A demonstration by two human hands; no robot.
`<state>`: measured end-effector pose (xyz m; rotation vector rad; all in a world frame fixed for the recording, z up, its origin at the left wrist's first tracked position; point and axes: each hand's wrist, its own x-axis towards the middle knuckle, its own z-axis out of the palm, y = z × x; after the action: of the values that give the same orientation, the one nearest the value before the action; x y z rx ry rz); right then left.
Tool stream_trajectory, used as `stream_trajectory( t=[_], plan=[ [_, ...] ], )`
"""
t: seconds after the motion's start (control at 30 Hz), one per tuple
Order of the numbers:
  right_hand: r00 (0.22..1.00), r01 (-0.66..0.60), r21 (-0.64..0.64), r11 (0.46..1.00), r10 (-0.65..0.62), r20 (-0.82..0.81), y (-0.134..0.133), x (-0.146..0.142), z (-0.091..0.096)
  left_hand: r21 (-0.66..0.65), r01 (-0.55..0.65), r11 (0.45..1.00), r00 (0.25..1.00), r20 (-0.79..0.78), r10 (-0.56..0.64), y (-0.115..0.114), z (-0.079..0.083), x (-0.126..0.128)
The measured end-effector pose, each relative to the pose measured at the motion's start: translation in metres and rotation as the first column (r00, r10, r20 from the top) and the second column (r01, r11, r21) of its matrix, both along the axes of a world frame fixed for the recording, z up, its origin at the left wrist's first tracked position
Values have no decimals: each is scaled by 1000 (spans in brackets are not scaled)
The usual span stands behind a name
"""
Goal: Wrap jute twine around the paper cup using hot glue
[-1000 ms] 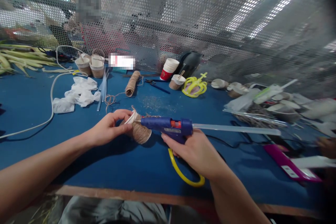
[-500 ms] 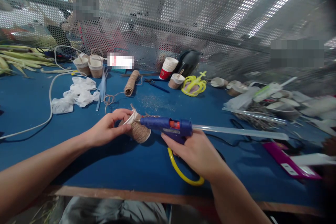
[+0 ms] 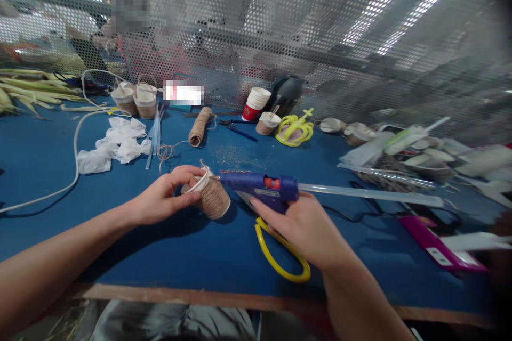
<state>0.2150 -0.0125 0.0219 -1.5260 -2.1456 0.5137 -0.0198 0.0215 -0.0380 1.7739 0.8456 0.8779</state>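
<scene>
My left hand grips the rim of a small paper cup wound with brown twine; the cup lies tilted, its mouth toward my left. A blue hot glue gun is in my right hand, fingers wrapped round its handle. Its metal nozzle points left, at the cup just below the rim; whether they touch I cannot tell. From the gun's back sticks a long clear glue stick. Yellow-handled scissors lie on the table under my right hand, their blades partly hidden.
Behind the cup lie a twine roll, pliers and a yellow crown-shaped piece. Crumpled white paper and twine-wrapped cups stand left. A purple power strip and a cluttered pile lie right. A perforated metal screen closes the back.
The glue gun in my right hand has shifted slightly to the right, showing more of its nozzle. My left hand and the cup have barely moved.
</scene>
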Motion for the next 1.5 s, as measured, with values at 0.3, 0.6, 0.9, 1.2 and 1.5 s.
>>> stream_trajectory(
  t=[0.3,0.6,0.9,1.2,1.5],
  plan=[
    [998,33,-71,997,-36,-46,-4,-1,-1,8,14,1000,999,-35,-14,0,3,-1],
    [998,23,-70,997,-27,-58,-4,0,-1,20,27,999,999,-23,-27,0,-1,-2],
    [999,20,-70,997,-23,-40,-4,0,-2,15,27,1000,999,-30,-27,0,2,-2],
    [998,6,-87,996,-11,-58,-5,0,0,27,29,999,999,-35,-28,0,1,-1],
    [997,74,-132,988,-78,-25,-1,1,3,34,21,999,999,-34,-20,0,0,-2]
  ],
)
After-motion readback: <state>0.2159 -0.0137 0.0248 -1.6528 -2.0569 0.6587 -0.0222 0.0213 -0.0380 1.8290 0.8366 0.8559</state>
